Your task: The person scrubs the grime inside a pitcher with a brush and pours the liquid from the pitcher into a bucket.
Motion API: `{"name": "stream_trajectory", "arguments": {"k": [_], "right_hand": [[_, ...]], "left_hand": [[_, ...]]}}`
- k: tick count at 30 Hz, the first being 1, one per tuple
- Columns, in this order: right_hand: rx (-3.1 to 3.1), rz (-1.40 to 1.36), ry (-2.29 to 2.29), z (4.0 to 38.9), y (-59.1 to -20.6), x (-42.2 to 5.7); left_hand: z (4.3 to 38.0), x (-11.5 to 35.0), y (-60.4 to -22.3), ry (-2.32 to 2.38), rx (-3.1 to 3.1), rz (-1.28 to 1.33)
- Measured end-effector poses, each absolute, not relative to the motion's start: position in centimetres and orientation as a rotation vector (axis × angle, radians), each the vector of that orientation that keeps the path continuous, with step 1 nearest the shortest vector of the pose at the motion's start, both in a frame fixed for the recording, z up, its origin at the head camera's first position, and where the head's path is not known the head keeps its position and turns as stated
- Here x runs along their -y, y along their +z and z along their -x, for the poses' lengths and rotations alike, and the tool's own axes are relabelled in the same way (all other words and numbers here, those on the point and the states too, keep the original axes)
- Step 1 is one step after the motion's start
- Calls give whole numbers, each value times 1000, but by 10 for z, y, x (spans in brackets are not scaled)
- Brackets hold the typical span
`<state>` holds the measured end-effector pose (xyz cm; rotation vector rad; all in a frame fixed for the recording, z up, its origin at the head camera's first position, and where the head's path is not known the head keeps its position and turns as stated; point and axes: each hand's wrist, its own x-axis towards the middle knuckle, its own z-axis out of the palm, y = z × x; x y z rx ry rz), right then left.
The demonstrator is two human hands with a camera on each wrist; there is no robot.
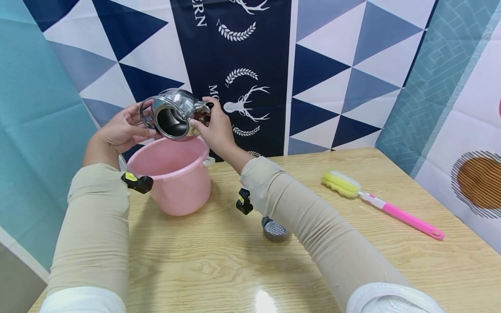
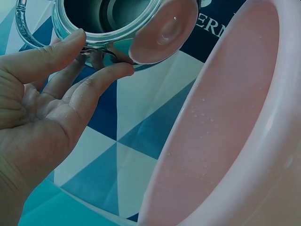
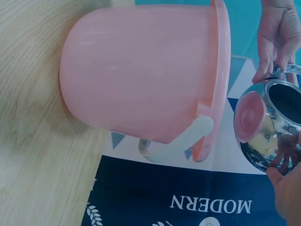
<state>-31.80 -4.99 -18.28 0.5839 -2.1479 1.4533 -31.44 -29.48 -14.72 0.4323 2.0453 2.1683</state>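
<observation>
Both hands hold a shiny steel teapot (image 1: 181,101) tilted over the pink bucket (image 1: 182,189), its round open mouth facing the camera. My left hand (image 1: 125,127) pinches it at the handle side, thumb near the rim; the left wrist view shows this hand (image 2: 59,96) with the fingers under the handle joint. My right hand (image 1: 218,130) grips the body beside the spout (image 1: 202,107). In the right wrist view this hand (image 3: 288,190) is partly cut off. The bucket's pink colour reflects in the polished pot wall (image 3: 249,117). Small droplets dot the bucket's inner wall (image 2: 211,117).
A round metal strainer piece (image 1: 275,230) with a perforated base lies on the wooden table (image 1: 203,265), near the right forearm. Farther right rests a yellow-and-white sponge brush (image 1: 342,184) with a pink handle. A patterned wall covering (image 1: 325,78) stands behind the bucket.
</observation>
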Motion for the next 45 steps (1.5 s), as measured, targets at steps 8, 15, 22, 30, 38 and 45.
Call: {"name": "stream_trajectory", "arguments": {"k": [8,15,22,30,38,45], "right_hand": [[2117,-592,1478,319,-183,50],[2084,-629,1443,318,-182,51],[2085,-650,1398,318,-183,50],[2072,-672,1319,317,-184,52],[2059,-680,1314,316,-182,53],[2080,-680,1226,316,-181,53]], "left_hand": [[314,293,-148,2204,-2009,-462],[316,293,-149,2269,-1908,-540],[317,294,-151,2283,-1878,-561],[318,295,-154,2309,-1853,-603],[318,297,-154,2307,-1853,-605],[316,296,-152,2263,-1936,-520]]}}
